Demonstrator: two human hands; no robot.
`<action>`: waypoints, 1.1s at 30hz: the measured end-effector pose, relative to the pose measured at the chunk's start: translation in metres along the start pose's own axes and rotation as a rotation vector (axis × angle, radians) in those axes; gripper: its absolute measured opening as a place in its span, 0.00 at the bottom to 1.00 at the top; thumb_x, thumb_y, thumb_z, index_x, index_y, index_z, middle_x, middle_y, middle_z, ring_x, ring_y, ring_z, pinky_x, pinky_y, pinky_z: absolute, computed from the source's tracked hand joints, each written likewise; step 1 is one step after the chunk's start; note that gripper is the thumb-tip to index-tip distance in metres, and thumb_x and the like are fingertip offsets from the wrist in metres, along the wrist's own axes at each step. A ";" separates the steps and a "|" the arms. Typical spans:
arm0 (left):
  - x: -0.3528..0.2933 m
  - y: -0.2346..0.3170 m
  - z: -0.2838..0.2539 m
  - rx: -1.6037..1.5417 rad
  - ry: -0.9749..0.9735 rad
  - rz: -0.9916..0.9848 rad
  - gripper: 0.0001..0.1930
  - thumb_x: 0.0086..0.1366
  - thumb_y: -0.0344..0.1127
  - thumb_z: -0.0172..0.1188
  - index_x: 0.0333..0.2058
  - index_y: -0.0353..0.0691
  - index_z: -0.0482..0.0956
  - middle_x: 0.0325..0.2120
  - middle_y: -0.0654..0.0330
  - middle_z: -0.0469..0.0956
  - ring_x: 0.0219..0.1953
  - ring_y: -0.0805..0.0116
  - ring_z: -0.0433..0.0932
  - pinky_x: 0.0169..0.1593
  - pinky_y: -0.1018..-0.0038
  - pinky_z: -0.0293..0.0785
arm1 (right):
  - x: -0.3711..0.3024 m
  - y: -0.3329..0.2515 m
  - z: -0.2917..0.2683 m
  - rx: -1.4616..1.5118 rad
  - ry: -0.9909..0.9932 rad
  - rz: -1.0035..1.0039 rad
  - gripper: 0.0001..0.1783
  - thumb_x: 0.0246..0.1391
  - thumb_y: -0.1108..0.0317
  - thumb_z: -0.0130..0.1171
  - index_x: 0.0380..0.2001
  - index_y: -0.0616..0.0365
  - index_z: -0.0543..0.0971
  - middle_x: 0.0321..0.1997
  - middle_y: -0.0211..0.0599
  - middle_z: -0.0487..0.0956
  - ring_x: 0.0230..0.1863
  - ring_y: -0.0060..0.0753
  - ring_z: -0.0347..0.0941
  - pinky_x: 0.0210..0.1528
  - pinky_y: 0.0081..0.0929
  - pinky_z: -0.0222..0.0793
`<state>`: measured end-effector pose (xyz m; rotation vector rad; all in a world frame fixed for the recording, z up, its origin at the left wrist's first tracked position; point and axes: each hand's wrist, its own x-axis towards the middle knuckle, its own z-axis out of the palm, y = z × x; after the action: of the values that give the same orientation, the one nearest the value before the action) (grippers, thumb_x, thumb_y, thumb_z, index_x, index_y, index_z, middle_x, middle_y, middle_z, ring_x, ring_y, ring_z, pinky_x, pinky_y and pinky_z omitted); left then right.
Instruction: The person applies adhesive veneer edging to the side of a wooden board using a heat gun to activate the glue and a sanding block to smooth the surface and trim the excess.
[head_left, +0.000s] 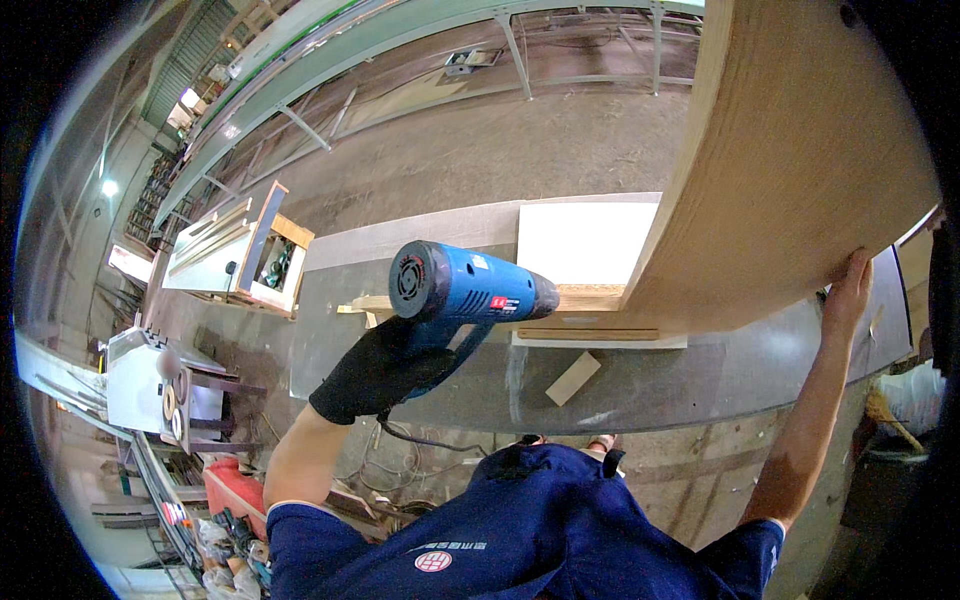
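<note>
My left hand (385, 368), in a black glove, is closed round the grip of a blue heat gun (485, 285). The gun lies sideways in the air, its dark nozzle pointing right, close to the corner where a large wood-grain panel (790, 170) meets a lower wooden strip (590, 297). A cord hangs from the grip. Bare, my right hand (850, 290) grips the near edge of that panel, which stands up on the right; part of its fingers is hard to make out. Beyond the strip lies a white board (575, 240).
Under the work is a grey tabletop (450, 385) with a small wood offcut (573, 378) near its front edge. A cart (245, 255) holding strips and tools stands at the left. Farther off runs a long metal-framed bench (400, 65). A red object (235, 495) sits lower left.
</note>
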<state>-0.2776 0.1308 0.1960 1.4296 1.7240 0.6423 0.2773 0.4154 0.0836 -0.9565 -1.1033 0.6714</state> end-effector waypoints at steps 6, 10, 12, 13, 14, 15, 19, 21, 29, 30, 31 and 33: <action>0.019 0.021 0.022 -0.027 -0.040 0.077 0.26 0.60 0.37 0.67 0.55 0.37 0.72 0.43 0.54 0.80 0.45 0.64 0.78 0.52 0.67 0.74 | 0.001 0.001 -0.002 -0.033 0.012 -0.003 0.33 0.66 0.45 0.50 0.62 0.62 0.66 0.60 0.35 0.71 0.60 0.32 0.66 0.62 0.31 0.60; 0.028 0.023 0.032 -0.001 -0.052 0.193 0.26 0.61 0.39 0.67 0.55 0.37 0.72 0.44 0.52 0.80 0.46 0.63 0.79 0.52 0.67 0.74 | -0.002 -0.003 0.001 0.025 0.026 0.050 0.33 0.66 0.46 0.50 0.61 0.62 0.67 0.60 0.36 0.71 0.60 0.32 0.66 0.63 0.31 0.59; 0.031 0.024 0.035 -0.002 -0.063 0.196 0.27 0.61 0.40 0.66 0.56 0.37 0.71 0.46 0.51 0.80 0.48 0.61 0.79 0.53 0.66 0.74 | -0.001 -0.002 0.000 0.002 0.015 0.047 0.33 0.66 0.46 0.50 0.61 0.62 0.67 0.60 0.36 0.71 0.60 0.32 0.66 0.63 0.31 0.59; 0.032 0.025 0.036 -0.010 -0.070 0.203 0.27 0.61 0.40 0.66 0.56 0.37 0.71 0.46 0.51 0.80 0.48 0.61 0.79 0.53 0.66 0.74 | -0.001 -0.003 0.000 -0.009 0.009 0.046 0.33 0.66 0.46 0.50 0.61 0.62 0.67 0.60 0.36 0.71 0.60 0.32 0.66 0.63 0.31 0.59; 0.033 0.026 0.037 -0.019 -0.076 0.210 0.27 0.61 0.40 0.66 0.56 0.37 0.71 0.47 0.50 0.80 0.49 0.60 0.79 0.54 0.65 0.74 | -0.001 -0.004 0.001 -0.005 0.010 0.042 0.32 0.66 0.46 0.50 0.61 0.62 0.67 0.61 0.36 0.70 0.60 0.32 0.66 0.63 0.31 0.59; 0.033 0.028 0.038 0.016 -0.077 0.208 0.26 0.62 0.39 0.65 0.57 0.37 0.70 0.48 0.50 0.79 0.51 0.58 0.78 0.55 0.65 0.74 | -0.002 -0.006 0.004 0.000 0.010 0.038 0.32 0.66 0.46 0.50 0.61 0.61 0.66 0.61 0.36 0.70 0.60 0.32 0.65 0.63 0.31 0.59; 0.032 0.037 0.034 0.185 -0.080 0.243 0.25 0.62 0.36 0.65 0.57 0.37 0.69 0.51 0.48 0.77 0.54 0.55 0.77 0.58 0.63 0.74 | -0.003 -0.003 0.003 0.016 0.018 0.018 0.32 0.66 0.46 0.50 0.62 0.61 0.66 0.62 0.35 0.69 0.61 0.32 0.64 0.63 0.32 0.59; 0.027 0.031 0.027 0.278 -0.058 0.272 0.25 0.62 0.38 0.65 0.56 0.37 0.71 0.48 0.46 0.78 0.51 0.54 0.78 0.56 0.63 0.74 | 0.002 0.006 -0.007 -0.025 0.020 0.011 0.33 0.66 0.46 0.50 0.62 0.61 0.65 0.61 0.35 0.69 0.61 0.32 0.64 0.63 0.32 0.59; 0.002 0.009 -0.004 0.318 0.008 0.138 0.25 0.61 0.43 0.65 0.53 0.38 0.73 0.39 0.45 0.80 0.42 0.55 0.81 0.48 0.64 0.75 | 0.001 0.003 -0.004 -0.004 0.014 0.014 0.33 0.67 0.47 0.49 0.63 0.63 0.65 0.62 0.38 0.70 0.61 0.34 0.64 0.64 0.33 0.58; -0.001 0.006 -0.007 0.294 0.017 0.124 0.25 0.61 0.43 0.66 0.53 0.38 0.73 0.39 0.46 0.81 0.41 0.56 0.81 0.48 0.65 0.75 | 0.003 0.005 -0.007 -0.025 0.009 0.011 0.33 0.67 0.47 0.49 0.63 0.63 0.65 0.62 0.38 0.70 0.61 0.34 0.65 0.64 0.33 0.58; -0.003 0.000 -0.009 0.270 0.027 0.111 0.25 0.61 0.43 0.66 0.54 0.38 0.73 0.38 0.47 0.81 0.41 0.57 0.81 0.47 0.65 0.75 | 0.004 0.007 -0.009 -0.047 0.004 0.006 0.33 0.67 0.47 0.49 0.63 0.64 0.64 0.62 0.38 0.69 0.61 0.35 0.65 0.64 0.33 0.58; -0.006 -0.008 -0.011 0.251 0.060 0.097 0.26 0.60 0.42 0.67 0.54 0.37 0.72 0.38 0.49 0.81 0.40 0.59 0.81 0.46 0.65 0.76 | 0.006 0.011 -0.013 -0.038 0.033 0.030 0.34 0.67 0.47 0.48 0.63 0.64 0.64 0.62 0.38 0.69 0.61 0.34 0.65 0.64 0.33 0.58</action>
<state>-0.2912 0.1240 0.1975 1.6909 1.8414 0.5384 0.2920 0.4214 0.0741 -1.0150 -1.0776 0.6595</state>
